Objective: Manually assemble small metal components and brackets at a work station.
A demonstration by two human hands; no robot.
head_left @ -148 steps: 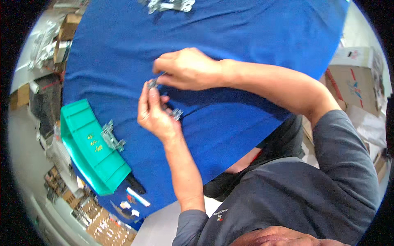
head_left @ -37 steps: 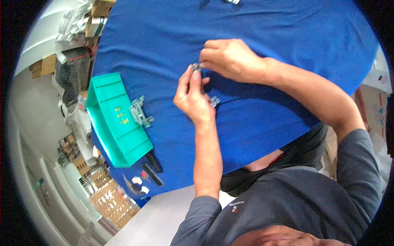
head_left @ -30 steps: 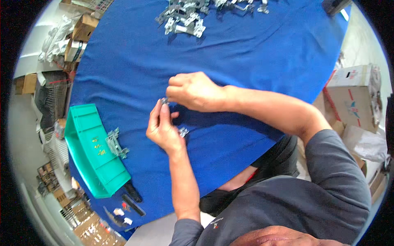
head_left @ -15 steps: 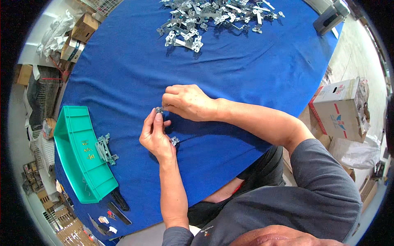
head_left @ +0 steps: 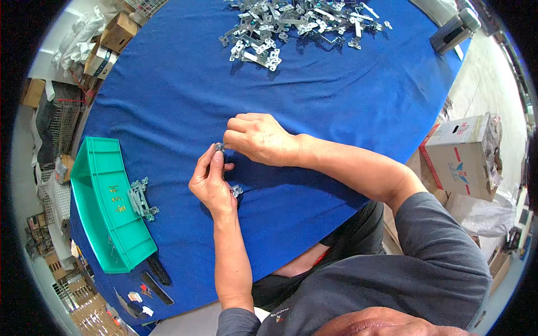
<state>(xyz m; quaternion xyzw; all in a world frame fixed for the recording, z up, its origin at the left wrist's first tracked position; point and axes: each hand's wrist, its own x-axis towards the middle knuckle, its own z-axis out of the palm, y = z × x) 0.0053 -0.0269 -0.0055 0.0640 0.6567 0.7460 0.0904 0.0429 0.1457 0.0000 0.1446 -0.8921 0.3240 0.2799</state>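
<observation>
The small silver-grey metal bracket (head_left: 219, 147) is at the fingertips of my left hand (head_left: 209, 183), pinched between thumb and forefinger above the blue cloth-covered table (head_left: 162, 95). My right hand (head_left: 260, 140) comes to it from the right, fingers curled in and nearly closed at the bracket; I cannot tell whether they grip it. Bare, creased cloth lies open beyond my knuckles as far as the heaped silver metal brackets (head_left: 302, 23), and the near table edge slants past under my right forearm, close to my lap. To the left, well apart from my hands, the long green plastic bin (head_left: 106, 168) holds tiny gold-coloured pieces (head_left: 116, 200), with a cluster of grey metal brackets (head_left: 142, 200) just beside it. My bracket looks angular and glossy; more shiny metal shows beside my palm, but my fingers hide whether both belong to one piece.
</observation>
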